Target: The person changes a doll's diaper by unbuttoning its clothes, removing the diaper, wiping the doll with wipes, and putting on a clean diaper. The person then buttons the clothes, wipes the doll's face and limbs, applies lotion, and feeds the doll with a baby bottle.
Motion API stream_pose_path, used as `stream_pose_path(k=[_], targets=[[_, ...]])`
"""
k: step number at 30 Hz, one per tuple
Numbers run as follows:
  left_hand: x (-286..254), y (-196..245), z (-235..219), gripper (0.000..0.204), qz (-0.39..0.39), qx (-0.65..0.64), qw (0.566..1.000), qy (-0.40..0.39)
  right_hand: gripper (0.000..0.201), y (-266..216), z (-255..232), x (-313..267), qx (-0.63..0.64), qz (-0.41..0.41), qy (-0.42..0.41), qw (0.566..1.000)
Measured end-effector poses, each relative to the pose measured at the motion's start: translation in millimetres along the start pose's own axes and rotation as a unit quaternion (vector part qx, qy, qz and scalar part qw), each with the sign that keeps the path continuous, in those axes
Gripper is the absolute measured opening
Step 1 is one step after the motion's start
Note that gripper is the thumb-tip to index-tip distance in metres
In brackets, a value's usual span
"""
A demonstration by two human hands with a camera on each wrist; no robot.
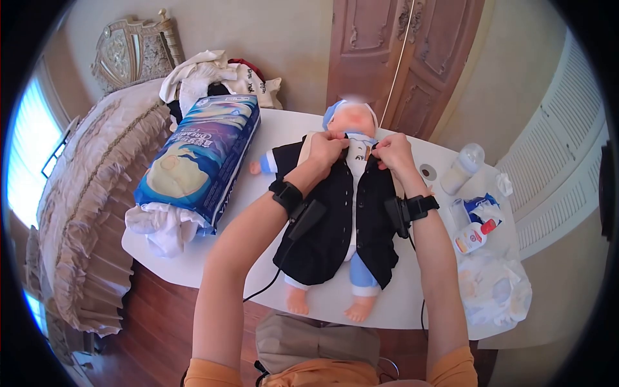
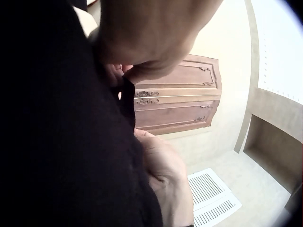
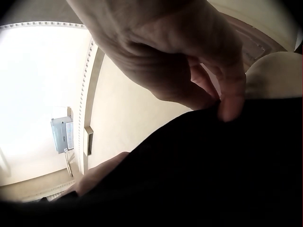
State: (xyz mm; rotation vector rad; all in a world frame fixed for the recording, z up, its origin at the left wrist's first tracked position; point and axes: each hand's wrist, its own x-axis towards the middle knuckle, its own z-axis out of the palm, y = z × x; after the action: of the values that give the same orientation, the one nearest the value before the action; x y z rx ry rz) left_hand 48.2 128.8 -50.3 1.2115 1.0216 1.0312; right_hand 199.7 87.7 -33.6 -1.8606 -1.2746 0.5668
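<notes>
A baby doll in a blue and white cap lies on its back on the white table, a black buttoned garment (image 1: 322,238) over its light outfit. My left hand (image 1: 326,149) pinches the garment's edge near the doll's neck on the left; the left wrist view shows the hand (image 2: 151,42) close above the black cloth (image 2: 71,142). On the other side my right hand (image 1: 393,153) pinches the opposite front edge. In the right wrist view, thumb and fingers of the hand (image 3: 189,56) grip the black cloth (image 3: 203,161). The garment's front hangs apart down the middle.
A blue diaper pack (image 1: 193,155) lies at the left with white cloth (image 1: 164,226) by it and clothes (image 1: 222,77) behind. Along the right side are a baby bottle (image 1: 463,169), a wipes pack (image 1: 483,209), a red-capped bottle (image 1: 472,237) and a clear plastic bag (image 1: 496,290).
</notes>
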Motion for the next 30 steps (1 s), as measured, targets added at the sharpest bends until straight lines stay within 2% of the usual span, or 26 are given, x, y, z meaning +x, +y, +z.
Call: stream_pose_path(k=[3,5,6,8,9,11,14,19,21,30], targets=[[5,-3,-3,0.014,-0.011,0.011,1.0,-0.02,0.007,4,5,5,0.018,0.004,0.019,1.0],[7,-4,-4,0.013,-0.015,-0.009,1.0,-0.019,0.007,12,11,14,0.038,-0.122,0.055,0.99],[7,-4,-5,0.013,-0.022,-0.028,0.999,-0.019,0.007,10,14,16,0.037,-0.123,0.055,0.99],[6,-5,-4,0.012,-0.02,-0.024,0.999,-0.018,0.008,6,22,21,0.135,-0.138,0.045,0.98],[6,-5,-5,0.011,-0.018,-0.019,0.999,-0.018,0.008,3,24,20,0.133,-0.139,0.043,0.98],[7,-5,-5,0.01,-0.019,-0.015,0.999,-0.021,0.008,-1,25,18,0.206,-0.082,-0.036,0.974],[5,0,-5,0.007,-0.033,-0.016,0.999,-0.026,0.007,0,24,17,0.234,-0.043,-0.067,0.969],[5,-2,-2,0.005,-0.066,-0.054,0.995,-0.044,0.008,1,24,7,0.24,-0.012,-0.076,0.968],[4,-6,-2,0.007,-0.048,-0.059,0.996,-0.052,0.008,4,26,7,0.247,-0.004,-0.081,0.966],[2,-9,-3,0.009,-0.053,-0.086,0.994,-0.049,0.007,3,28,6,0.279,-0.009,-0.063,0.958]])
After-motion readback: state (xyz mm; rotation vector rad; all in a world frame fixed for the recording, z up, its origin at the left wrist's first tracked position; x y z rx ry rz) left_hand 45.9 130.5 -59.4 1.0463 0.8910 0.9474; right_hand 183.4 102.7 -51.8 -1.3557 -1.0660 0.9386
